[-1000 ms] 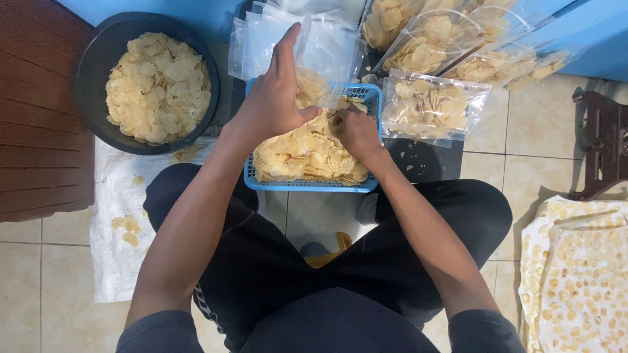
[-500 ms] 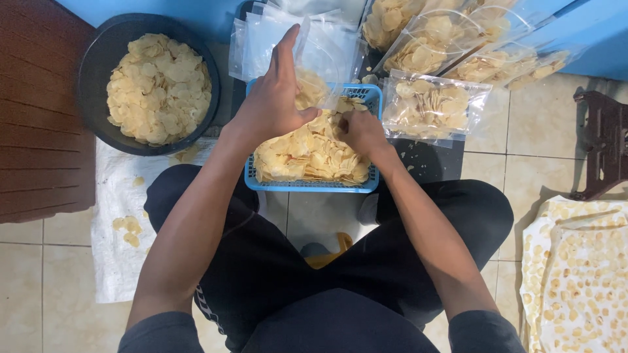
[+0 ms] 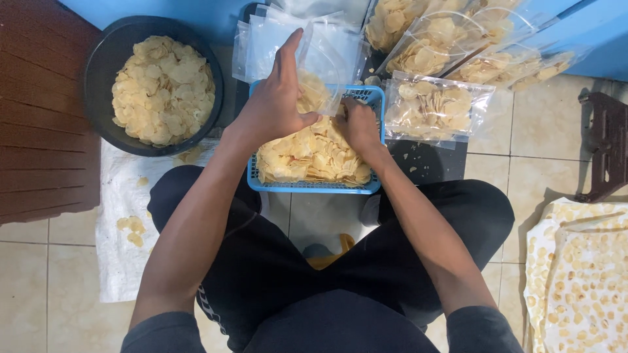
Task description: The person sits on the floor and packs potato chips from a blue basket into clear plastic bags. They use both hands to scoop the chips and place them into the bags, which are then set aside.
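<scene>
L hand [image 3: 278,108] holding bag [image 3: 324,65], R hand [image 3: 358,124] in chips [image 3: 307,157]

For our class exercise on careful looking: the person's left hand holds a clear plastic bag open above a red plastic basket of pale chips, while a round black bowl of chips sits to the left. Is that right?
Not quite. The head view shows the rectangular plastic basket is blue, not red. The rest holds: the left hand holds the clear plastic bag above it, and the round black bowl of chips sits to the left.

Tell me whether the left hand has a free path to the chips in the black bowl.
Probably yes, but not right now: the left hand holds a clear bag over the blue basket. The black bowl sits open on its side, nothing between.
</scene>
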